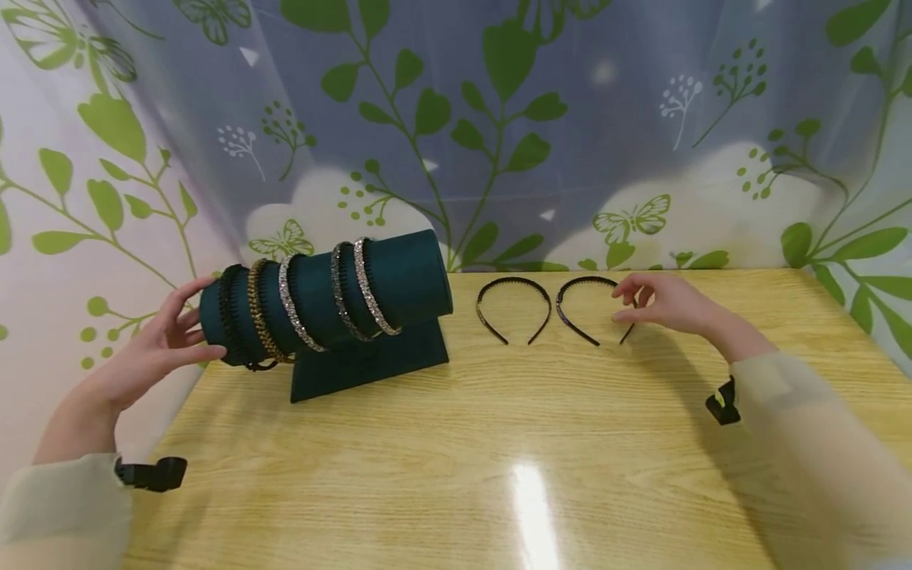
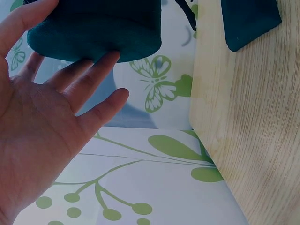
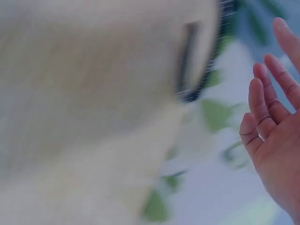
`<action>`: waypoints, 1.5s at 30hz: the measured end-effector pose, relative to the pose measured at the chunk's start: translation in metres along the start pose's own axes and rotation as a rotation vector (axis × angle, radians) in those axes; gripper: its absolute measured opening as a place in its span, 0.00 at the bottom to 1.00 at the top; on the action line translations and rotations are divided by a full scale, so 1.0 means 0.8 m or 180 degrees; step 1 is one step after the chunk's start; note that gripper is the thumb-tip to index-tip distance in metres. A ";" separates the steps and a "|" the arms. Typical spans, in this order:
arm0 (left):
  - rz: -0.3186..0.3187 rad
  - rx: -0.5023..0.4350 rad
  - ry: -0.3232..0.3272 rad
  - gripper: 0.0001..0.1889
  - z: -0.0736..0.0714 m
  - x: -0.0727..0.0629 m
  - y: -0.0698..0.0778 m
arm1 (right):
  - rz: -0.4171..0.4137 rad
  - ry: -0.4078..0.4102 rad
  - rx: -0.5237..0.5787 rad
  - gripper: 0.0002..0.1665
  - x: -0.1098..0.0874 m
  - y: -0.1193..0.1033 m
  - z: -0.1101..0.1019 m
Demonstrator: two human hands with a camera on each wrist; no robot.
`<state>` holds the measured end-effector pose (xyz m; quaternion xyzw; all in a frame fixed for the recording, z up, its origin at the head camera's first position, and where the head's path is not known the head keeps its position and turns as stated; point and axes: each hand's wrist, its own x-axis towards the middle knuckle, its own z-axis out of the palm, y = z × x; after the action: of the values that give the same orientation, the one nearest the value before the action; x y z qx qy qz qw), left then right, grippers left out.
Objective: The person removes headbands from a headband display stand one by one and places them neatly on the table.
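Note:
A dark teal display roll (image 1: 413, 277) on a slanted base (image 1: 370, 368) carries several headbands: a black one (image 1: 229, 313), a gold one (image 1: 256, 309), and sparkling ones such as the silver headband (image 1: 366, 285). My left hand (image 1: 160, 340) spans the roll's left end, thumb low and fingertips at the end face. In the left wrist view its fingers (image 2: 91, 84) reach out fairly straight against that end. Over the right side of a dark headband (image 1: 577, 323) on the table hovers my right hand (image 1: 670, 302), fingers slightly bent, nothing visibly held. The right wrist view shows this headband (image 3: 211, 70) blurred.
Another thin dark headband (image 1: 479, 305) lies between the display and the right-hand one, its ends toward me. Behind the wooden table (image 1: 427, 459) hangs a leaf-patterned curtain (image 1: 456, 142), which also runs along the left side.

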<state>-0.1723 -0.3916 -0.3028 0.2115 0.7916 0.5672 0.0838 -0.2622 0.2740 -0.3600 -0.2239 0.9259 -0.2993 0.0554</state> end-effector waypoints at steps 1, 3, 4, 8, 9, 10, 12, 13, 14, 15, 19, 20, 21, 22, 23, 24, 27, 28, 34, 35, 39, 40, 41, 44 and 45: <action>0.0016 -0.0027 -0.0005 0.46 0.000 0.000 0.000 | -0.0073 0.0021 0.0007 0.23 0.003 -0.013 -0.005; 0.0028 -0.0061 -0.0007 0.46 -0.001 0.000 -0.001 | -0.0188 0.0047 0.0041 0.25 0.010 -0.041 -0.013; 0.0030 -0.0072 -0.0010 0.46 -0.001 0.000 -0.002 | -0.0236 0.0055 0.0042 0.26 0.014 -0.054 -0.017; 0.0019 -0.0074 -0.0005 0.46 -0.001 -0.001 -0.003 | -0.0331 0.0060 0.0100 0.29 0.030 -0.105 -0.021; 0.0018 -0.0068 -0.0001 0.46 -0.001 -0.002 -0.003 | -0.0357 0.0053 0.0162 0.30 0.035 -0.117 -0.020; 0.0026 -0.0079 -0.0001 0.46 -0.002 -0.002 -0.003 | -0.0396 0.0045 0.0208 0.32 0.040 -0.129 -0.019; 0.0042 -0.0095 -0.0001 0.46 -0.002 -0.002 -0.002 | -0.0524 0.0037 0.0296 0.35 0.051 -0.151 -0.015; 0.0053 -0.0099 -0.0003 0.46 -0.002 -0.001 -0.002 | -0.0602 0.0027 0.0331 0.38 0.057 -0.162 -0.012; 0.0053 -0.0104 -0.0007 0.46 -0.001 -0.001 -0.002 | -0.0655 0.0018 0.0332 0.40 0.063 -0.173 -0.010; 0.0054 -0.0109 -0.0013 0.46 -0.001 0.001 -0.002 | -0.0721 0.0021 0.0287 0.42 0.069 -0.184 -0.007; 0.0012 -0.0060 0.0004 0.45 0.000 0.004 0.000 | -0.0910 -0.0040 0.0114 0.49 0.093 -0.229 0.004; 0.0000 -0.0052 0.0011 0.45 0.001 0.004 0.001 | -0.0941 -0.0067 0.0082 0.50 0.100 -0.240 0.007; -0.0008 -0.0040 0.0020 0.45 0.001 0.004 0.001 | -0.0972 -0.0082 0.0047 0.51 0.106 -0.249 0.011; -0.0013 -0.0026 0.0022 0.45 0.001 0.004 0.002 | -0.0989 -0.0103 0.0034 0.52 0.112 -0.258 0.015; -0.0014 -0.0026 0.0020 0.45 0.001 0.004 0.002 | -0.0996 -0.0131 0.0044 0.54 0.118 -0.265 0.020; -0.0008 -0.0037 0.0013 0.45 0.001 0.003 0.003 | -0.1007 -0.0160 0.0055 0.54 0.124 -0.273 0.025; -0.0003 -0.0041 0.0004 0.46 0.002 0.001 0.004 | -0.1022 -0.0215 0.0026 0.57 0.139 -0.291 0.042; 0.0001 -0.0046 0.0002 0.46 0.002 0.000 0.004 | -0.1042 -0.0226 0.0001 0.58 0.144 -0.296 0.047; 0.0004 -0.0062 0.0024 0.46 0.001 -0.002 0.002 | -0.1098 -0.0271 -0.0300 0.60 0.161 -0.316 0.069; 0.0005 -0.0070 0.0020 0.46 0.001 -0.002 0.001 | -0.1086 -0.0281 -0.0362 0.60 0.163 -0.317 0.071; 0.0002 -0.0131 0.0013 0.45 0.000 -0.001 0.000 | -0.1076 -0.0268 -0.0621 0.61 0.168 -0.319 0.076; 0.0002 -0.0148 0.0014 0.45 0.000 -0.001 0.000 | -0.1076 -0.0259 -0.0686 0.62 0.169 -0.320 0.077; 0.0003 -0.0169 0.0016 0.45 0.000 -0.001 0.000 | -0.1080 -0.0252 -0.0751 0.62 0.170 -0.321 0.077; 0.0001 -0.0209 0.0016 0.46 0.001 0.000 0.001 | -0.1069 -0.0265 -0.0974 0.63 0.171 -0.323 0.079; -0.0003 -0.0214 0.0014 0.46 0.001 0.000 0.001 | -0.1054 -0.0278 -0.1047 0.64 0.171 -0.324 0.079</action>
<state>-0.1720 -0.3905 -0.3026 0.2068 0.7724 0.5939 0.0894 -0.2708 -0.0076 -0.2573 -0.3914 0.9096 -0.1394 0.0083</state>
